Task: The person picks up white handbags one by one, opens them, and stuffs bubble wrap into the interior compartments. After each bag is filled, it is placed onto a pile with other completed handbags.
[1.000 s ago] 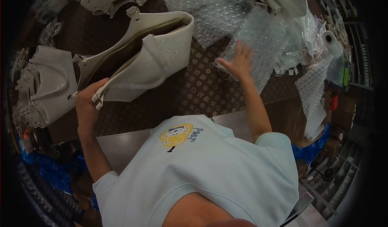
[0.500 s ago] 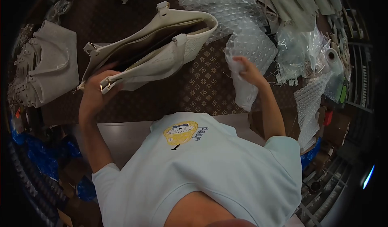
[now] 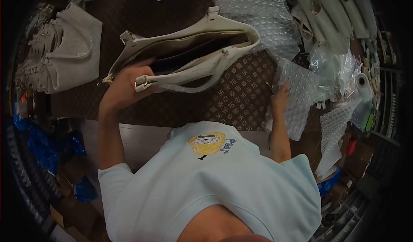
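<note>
**White bag and bubble wrap on the bench**

The white bag [image 3: 193, 57] lies on its side on the brown patterned bench [image 3: 241, 91], its top open wide. More bags [image 3: 64, 48] sit in a pile at the left. A bubble wrap sheet [image 3: 299, 97] hangs at the right, near a heap of clear wrap [image 3: 258, 13]. The left hand [image 3: 127, 85] grips the bag's near edge, fingers curled around it. The right hand [image 3: 279, 97] holds the sheet, fingers closed on its edge.

Grey bags [image 3: 64, 48] lie stacked at the table's left; more bags [image 3: 331, 13] and clear plastic [image 3: 333, 65] (crumpled) crowd the right, near a tape roll [image 3: 360, 82].
</note>
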A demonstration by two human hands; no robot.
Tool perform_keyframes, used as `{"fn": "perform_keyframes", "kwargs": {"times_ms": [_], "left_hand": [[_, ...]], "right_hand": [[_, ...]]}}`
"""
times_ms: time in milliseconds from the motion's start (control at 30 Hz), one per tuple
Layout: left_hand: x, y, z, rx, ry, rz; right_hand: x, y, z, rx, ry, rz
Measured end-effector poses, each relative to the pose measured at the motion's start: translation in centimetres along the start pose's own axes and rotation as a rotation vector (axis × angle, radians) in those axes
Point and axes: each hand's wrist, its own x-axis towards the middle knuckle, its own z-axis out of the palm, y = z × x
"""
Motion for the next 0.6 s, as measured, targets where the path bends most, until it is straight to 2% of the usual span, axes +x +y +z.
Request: {"fn": "perform_keyframes", "kwargs": {"times_ms": [67, 100, 133, 167, 233, 300, 400, 467, 500, 533, 600], "left_hand": [[0.0, -0.8, 0.4, 0.000, -0.058, 0.062], [0.1, -1.0, 0.6, -0.004, -0.019, 0.189], [0.2, -1.1, 0.8, -0.009, 0.024, 0.316], [0.2, -1.0, 1.3, -0.019, 0.035, 0.314], [0.4, -0.6, 2.6, 0.078, 0.097, 0.487], [0.7, -0.3, 4.0, 0.112, 0.038, 0.511], [1.5, 0.8, 5.1, 0.098, 0.116, 0.545], [2.6, 1.4, 4.1, 0.062, -0.055, 0.480], [2.7, 1.7, 3.8, 0.056, -0.034, 0.482], [2.8, 2.0, 3.5, -0.101, -0.086, 0.475], [3.3, 2.5, 3.9, -0.022, -0.066, 0.535]], "right_hand": [[1.2, 1.8, -1.2, -0.161, -0.078, -0.039], [1.8, 2.1, -2.3, -0.167, -0.069, -0.050], [2.5, 2.3, -3.6, -0.159, -0.068, 0.010], [3.0, 2.8, -5.0, -0.152, -0.073, 0.070], [6.0, 5.7, -7.9, -0.145, 0.257, -0.078], [6.8, 2.1, -17.4, -0.101, 0.542, -0.054], [5.3, -3.9, -32.0, 0.192, 0.780, -0.298], [4.0, -9.0, -38.4, 0.301, 0.688, -0.523], [3.5, -12.0, -40.0, 0.320, 0.559, -0.639], [3.2, -14.8, -40.9, 0.314, 0.386, -0.750], [2.1, -21.0, -40.7, 0.208, -0.046, -0.938]]}}
